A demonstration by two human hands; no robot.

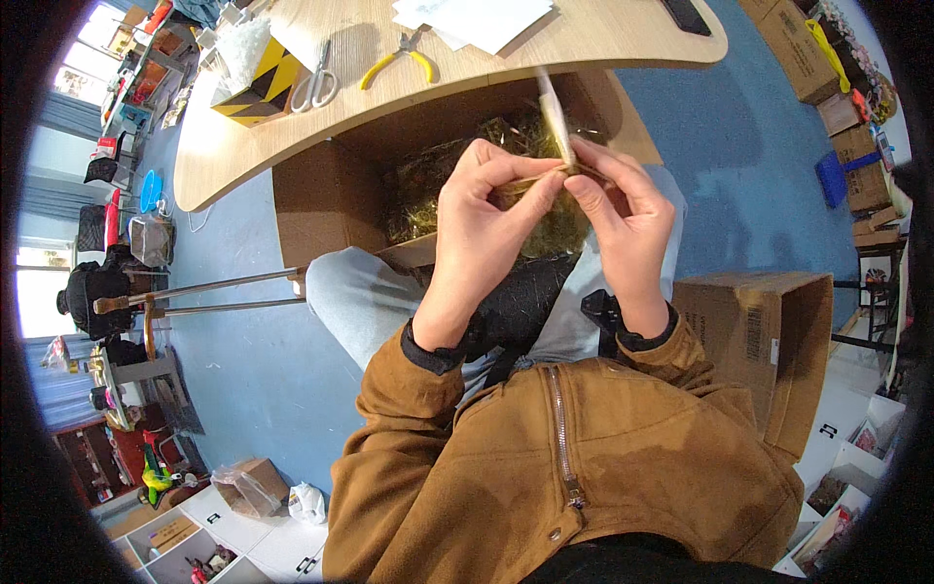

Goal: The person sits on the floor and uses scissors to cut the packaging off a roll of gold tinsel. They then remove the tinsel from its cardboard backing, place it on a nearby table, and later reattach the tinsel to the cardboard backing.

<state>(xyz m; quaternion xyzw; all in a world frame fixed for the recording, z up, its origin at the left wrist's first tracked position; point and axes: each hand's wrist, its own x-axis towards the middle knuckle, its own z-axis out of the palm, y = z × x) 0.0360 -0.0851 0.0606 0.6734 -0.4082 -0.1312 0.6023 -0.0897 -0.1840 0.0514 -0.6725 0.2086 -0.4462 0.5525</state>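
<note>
My left hand (486, 209) and my right hand (628, 204) meet above my lap, the fingertips of both closed in a pinch. Between them runs a thin golden strand (530, 182). From the pinch point rises a slender white and yellowish strip (555, 122), blurred toward its upper end. Which fingers grip the strip is hidden. Below the hands, an open cardboard box (331, 200) holds a tangle of shiny greenish-gold material (418, 209), partly covered by my hands.
On the wooden table (292, 136) lie scissors (316, 88), yellow-handled pliers (401, 63), white papers (477, 21) and a dark phone-like slab (689, 15). A black-and-yellow striped box (268, 88) sits near the left edge. Another cardboard box (739, 341) stands at my right.
</note>
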